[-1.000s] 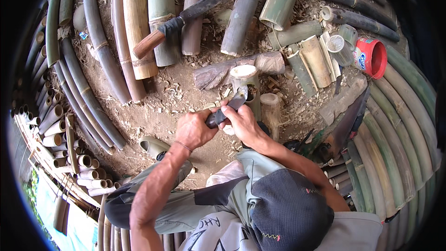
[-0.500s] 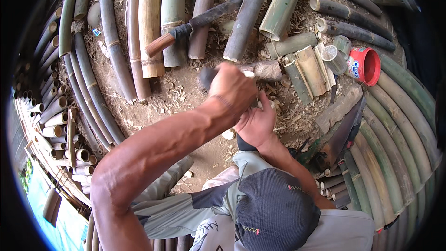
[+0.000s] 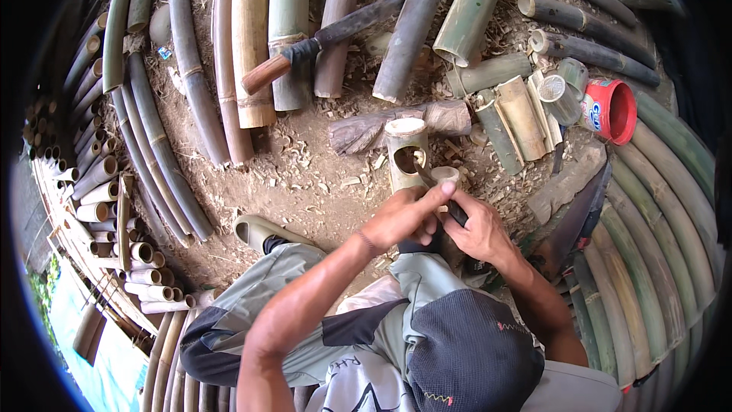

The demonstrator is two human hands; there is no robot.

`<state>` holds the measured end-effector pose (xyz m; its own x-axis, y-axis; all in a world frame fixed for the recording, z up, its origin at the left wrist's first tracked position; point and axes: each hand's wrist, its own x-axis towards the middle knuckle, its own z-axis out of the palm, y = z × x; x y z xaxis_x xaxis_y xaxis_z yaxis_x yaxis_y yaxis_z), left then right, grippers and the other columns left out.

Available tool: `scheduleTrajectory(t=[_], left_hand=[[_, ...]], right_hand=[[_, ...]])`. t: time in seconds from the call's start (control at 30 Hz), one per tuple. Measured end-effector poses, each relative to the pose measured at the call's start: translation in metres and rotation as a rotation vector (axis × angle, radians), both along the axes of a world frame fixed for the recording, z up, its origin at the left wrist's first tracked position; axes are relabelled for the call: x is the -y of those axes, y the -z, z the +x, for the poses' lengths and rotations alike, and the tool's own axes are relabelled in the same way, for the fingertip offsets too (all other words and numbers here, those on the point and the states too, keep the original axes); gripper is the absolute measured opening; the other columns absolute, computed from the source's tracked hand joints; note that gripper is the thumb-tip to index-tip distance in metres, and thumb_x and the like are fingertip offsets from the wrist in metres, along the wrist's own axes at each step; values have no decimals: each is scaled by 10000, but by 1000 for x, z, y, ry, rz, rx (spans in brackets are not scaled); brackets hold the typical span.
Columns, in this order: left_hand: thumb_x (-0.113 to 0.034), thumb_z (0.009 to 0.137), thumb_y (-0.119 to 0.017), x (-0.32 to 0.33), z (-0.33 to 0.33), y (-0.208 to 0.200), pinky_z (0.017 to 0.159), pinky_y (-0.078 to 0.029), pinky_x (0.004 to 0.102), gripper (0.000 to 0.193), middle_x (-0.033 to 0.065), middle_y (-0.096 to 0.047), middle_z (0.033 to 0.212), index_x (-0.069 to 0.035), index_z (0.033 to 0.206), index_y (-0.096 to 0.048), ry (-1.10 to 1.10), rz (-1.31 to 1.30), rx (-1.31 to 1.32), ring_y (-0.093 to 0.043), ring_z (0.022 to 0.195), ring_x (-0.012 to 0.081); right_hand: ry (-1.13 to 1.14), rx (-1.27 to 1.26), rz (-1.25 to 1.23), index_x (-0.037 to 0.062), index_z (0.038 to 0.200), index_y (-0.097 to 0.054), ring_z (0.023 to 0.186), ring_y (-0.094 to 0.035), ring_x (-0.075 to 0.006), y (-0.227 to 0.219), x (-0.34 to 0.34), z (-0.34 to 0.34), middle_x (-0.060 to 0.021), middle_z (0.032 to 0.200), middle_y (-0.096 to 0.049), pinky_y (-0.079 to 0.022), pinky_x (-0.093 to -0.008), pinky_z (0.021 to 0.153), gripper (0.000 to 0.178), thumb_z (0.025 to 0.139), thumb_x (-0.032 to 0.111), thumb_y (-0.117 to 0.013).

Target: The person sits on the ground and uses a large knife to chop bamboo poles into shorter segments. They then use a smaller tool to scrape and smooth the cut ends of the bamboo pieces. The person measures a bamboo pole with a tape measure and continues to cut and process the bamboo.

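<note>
A short bamboo tube (image 3: pixel 406 129) with a cut opening in its side stands tilted in front of me, its pale rim facing up. My left hand (image 3: pixel 402 219) is closed round its lower part, the thumb stretched toward the blade. My right hand (image 3: pixel 480 230) is closed on the dark handle of a knife (image 3: pixel 457 214). The narrow blade slants up from the handle to the edge of the opening. Just right of the tube shows another round, pale bamboo end (image 3: pixel 444 175); I cannot tell whether it is joined to the tube. The fingertips of both hands are partly hidden.
Behind the tube lies a carved log (image 3: pixel 357 134). A large wooden-handled knife (image 3: pixel 265 75) rests across long bamboo poles (image 3: pixel 290 8). At the right are split bamboo pieces (image 3: pixel 521 118), a clear jar (image 3: pixel 559 96) and a red tub (image 3: pixel 614 111). Shavings litter the dirt.
My left hand has come down and back from above the log, uncovering the bamboo tube and its opening. The right hand has shifted right, and the knife now shows between the hands.
</note>
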<state>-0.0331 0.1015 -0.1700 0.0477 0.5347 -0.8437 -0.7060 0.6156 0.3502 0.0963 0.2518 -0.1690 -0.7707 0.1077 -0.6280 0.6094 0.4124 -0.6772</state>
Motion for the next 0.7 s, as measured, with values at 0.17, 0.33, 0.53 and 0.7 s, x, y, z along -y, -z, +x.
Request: scheduleTrajectory(t=[0.17, 0.33, 0.53, 0.7], left_hand=[[-365, 952, -525, -38, 39, 49, 489, -438, 341, 463, 85, -565, 577, 27, 735, -644, -263, -97, -512, -572, 503, 155], [-263, 957, -502, -37, 25, 39, 465, -384, 310, 347, 45, -557, 597, -12, 766, -647, -681, -103, 33, -502, 496, 142], [-253, 974, -525, -27, 29, 35, 595, -415, 255, 239, -12, -542, 703, -56, 1059, -628, -1242, 98, 362, -506, 643, 103], [-327, 1016, -461, -32, 18, 21, 921, -477, 352, 296, 26, -695, 1014, -106, 1140, -613, -1483, 84, 577, -630, 983, 164]], right_hand=[[-131, 134, 68, 55, 1170, -570, 794, -639, -462, 1, -21, -39, -257, 818, -663, -508, -534, 706, 389, 836, 237, -654], [-637, 143, 186, 27, 1126, -584, 762, -664, -420, -19, -41, -102, -233, 802, -679, -534, -499, 697, 310, 841, 149, -600], [-967, 74, 173, 124, 765, -752, 787, -723, -271, -25, -30, -161, -121, 824, -731, -558, -376, 686, 110, 804, 177, -664], [-1413, 124, 303, 125, 915, -778, 946, -717, -219, -23, -1, -213, -81, 983, -749, -561, -352, 763, 165, 805, 205, -685]])
